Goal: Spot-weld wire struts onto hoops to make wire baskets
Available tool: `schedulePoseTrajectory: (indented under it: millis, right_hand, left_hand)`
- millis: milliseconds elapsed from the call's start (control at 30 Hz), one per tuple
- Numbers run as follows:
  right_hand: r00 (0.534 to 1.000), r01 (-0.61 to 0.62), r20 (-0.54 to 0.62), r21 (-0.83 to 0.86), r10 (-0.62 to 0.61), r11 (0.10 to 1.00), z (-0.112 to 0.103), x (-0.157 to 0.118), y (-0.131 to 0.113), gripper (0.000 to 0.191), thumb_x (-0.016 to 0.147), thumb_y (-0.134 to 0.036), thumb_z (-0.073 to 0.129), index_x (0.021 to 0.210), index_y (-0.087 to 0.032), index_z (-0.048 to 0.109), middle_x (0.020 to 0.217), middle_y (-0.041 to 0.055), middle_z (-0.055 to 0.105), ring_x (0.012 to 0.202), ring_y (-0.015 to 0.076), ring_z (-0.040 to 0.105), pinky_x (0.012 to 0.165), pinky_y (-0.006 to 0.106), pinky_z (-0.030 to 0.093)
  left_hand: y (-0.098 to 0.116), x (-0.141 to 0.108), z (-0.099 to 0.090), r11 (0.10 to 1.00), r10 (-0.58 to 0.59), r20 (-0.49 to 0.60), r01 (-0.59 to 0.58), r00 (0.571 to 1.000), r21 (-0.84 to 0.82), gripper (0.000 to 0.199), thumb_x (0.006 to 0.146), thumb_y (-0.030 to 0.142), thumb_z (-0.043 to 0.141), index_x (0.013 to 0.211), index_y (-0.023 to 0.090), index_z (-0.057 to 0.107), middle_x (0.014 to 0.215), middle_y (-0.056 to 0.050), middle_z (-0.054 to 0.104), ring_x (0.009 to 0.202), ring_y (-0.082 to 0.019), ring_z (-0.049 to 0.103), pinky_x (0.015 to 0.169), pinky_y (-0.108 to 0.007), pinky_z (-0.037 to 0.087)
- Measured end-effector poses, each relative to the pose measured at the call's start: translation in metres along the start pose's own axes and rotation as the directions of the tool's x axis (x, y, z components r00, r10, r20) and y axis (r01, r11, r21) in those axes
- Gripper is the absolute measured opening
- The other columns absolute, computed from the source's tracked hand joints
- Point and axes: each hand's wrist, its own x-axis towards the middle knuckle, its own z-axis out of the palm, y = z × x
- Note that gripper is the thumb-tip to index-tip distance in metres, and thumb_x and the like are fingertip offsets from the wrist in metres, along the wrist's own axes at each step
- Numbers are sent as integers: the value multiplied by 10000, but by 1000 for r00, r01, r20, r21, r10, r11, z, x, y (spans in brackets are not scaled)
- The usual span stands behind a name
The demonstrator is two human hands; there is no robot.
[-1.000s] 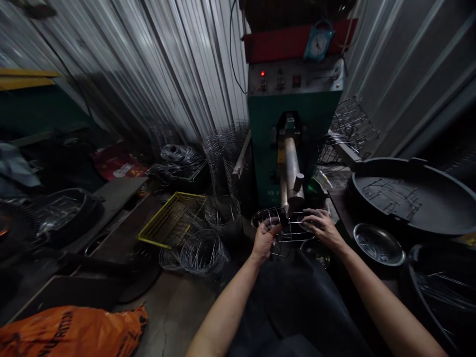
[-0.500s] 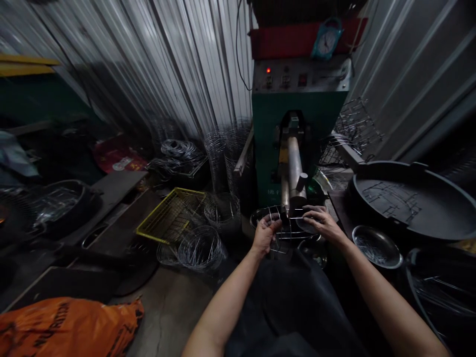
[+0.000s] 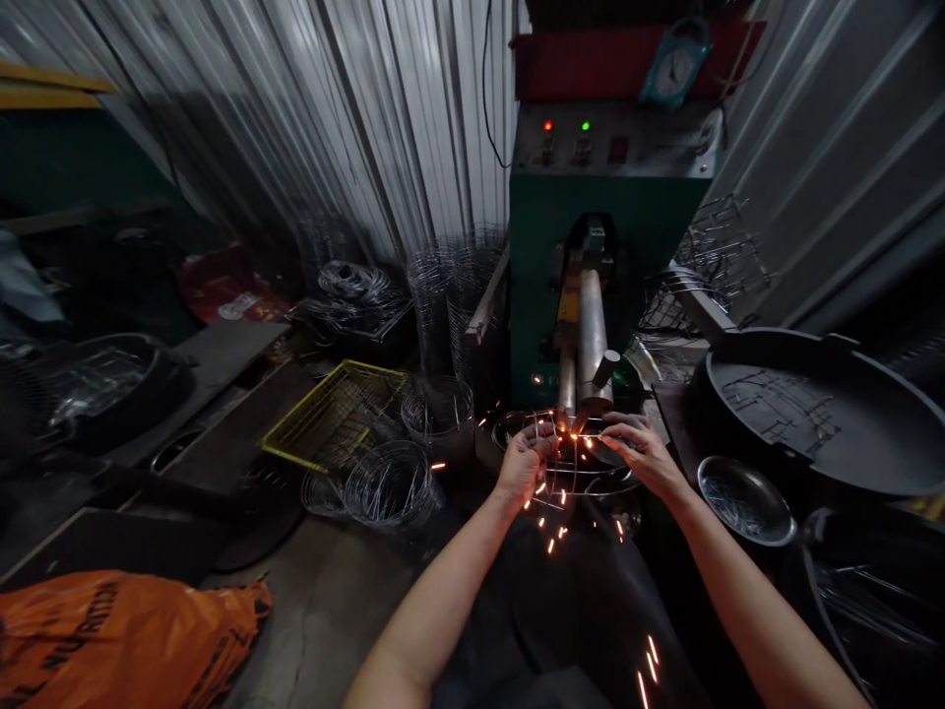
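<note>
My left hand (image 3: 528, 459) is closed on the left side of a round wire rack (image 3: 583, 471), just below the arms of a green spot welding machine (image 3: 535, 256). Opposite it, my right hand (image 3: 636, 445) pinches the end of a thin metal wire (image 3: 591, 434) lying across the rack. The wire and rack meet at the tip of the welder's metal arm (image 3: 593, 340). Bright orange sparks (image 3: 563, 497) spray down from that contact, over the dark apron (image 3: 583, 601) on my lap. Part of the rack is hidden behind my fingers.
At left sit a yellow wire basket (image 3: 295, 456) and coiled wire rings (image 3: 391, 483). To the right are a large black pan (image 3: 856, 414) with wire pieces and a small metal bowl (image 3: 745, 500). An orange sack (image 3: 133, 635) lies on the floor. A small clock (image 3: 674, 67) hangs above.
Sparks now fly from the welder's tip, and a green light has come on beside the red one. Both hands stay almost in place; the view has shifted slightly.
</note>
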Motion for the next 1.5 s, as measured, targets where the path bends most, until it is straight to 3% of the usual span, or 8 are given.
schedulePoseTrajectory:
  millis: [300,467,567,700,800,867,1267,1500]
  right_hand:
    - [987,87,-137,-27,-90,996,-5,-22,11,216,773,-418,536,822,-236,642,1048,72,508,992,226,473,877,395,378]
    - [968,-101,-230,21,103,995,-21,-90,-1,260,711,-468,586,776,-223,641,1015,75,507,989,247,476,865,380,382]
    - [947,-278,-72,305,313,911,-10,-128,-27,304,702,-493,593,722,-191,627,917,71,553,906,232,514,826,354,410]
    - [787,-478,230,814,573,330,17,-144,-58,314,746,-455,575,662,-154,546,670,22,533,493,93,466,474,216,447]
    - [638,-412,413,896,650,-165,25,-136,-64,254,818,-310,535,633,-147,476,625,1,495,381,25,355,333,121,353]
    - [566,-339,456,888,687,-310,26,-129,-61,251,870,-219,452,630,-144,450,619,4,486,385,17,372,339,92,369]
    - [409,-272,410,908,815,-319,46,-107,-42,244,889,-120,364,697,-154,511,657,21,562,603,120,578,573,278,568]
    - [415,-313,442,890,795,-332,38,-116,-34,165,838,-52,444,747,-134,555,651,19,558,516,87,553,432,148,518]
  left_hand:
    - [2,-9,-9,999,7,71,-10,997,38,451,550,285,742,932,116,573,561,33,535,406,-38,464,297,-130,177]
    - [11,-59,-39,979,-153,16,154,988,-133,427,583,268,737,941,122,557,541,58,532,289,36,261,311,-114,184]
    - [17,-86,-57,901,-341,-26,319,940,-295,299,634,293,706,824,114,561,504,72,486,288,33,239,310,-113,199]
    - [21,-111,-74,856,-422,-48,380,905,-350,306,756,412,560,761,107,556,534,6,536,375,-41,433,360,-152,333]
    - [17,-131,-87,893,-363,25,356,931,-274,462,784,529,436,881,97,571,760,-101,636,636,-147,598,526,-240,457]
    - [9,-147,-93,924,-322,92,334,942,-184,540,769,575,412,993,104,553,868,-130,645,747,-188,615,620,-285,468]
    - [-35,-173,-70,994,-102,61,100,993,38,486,682,389,647,1078,149,499,661,-14,619,578,-127,575,629,-268,438]
    - [-41,-171,-73,930,-330,177,351,927,-110,527,744,566,467,921,90,608,789,-127,652,758,-219,611,697,-352,454]
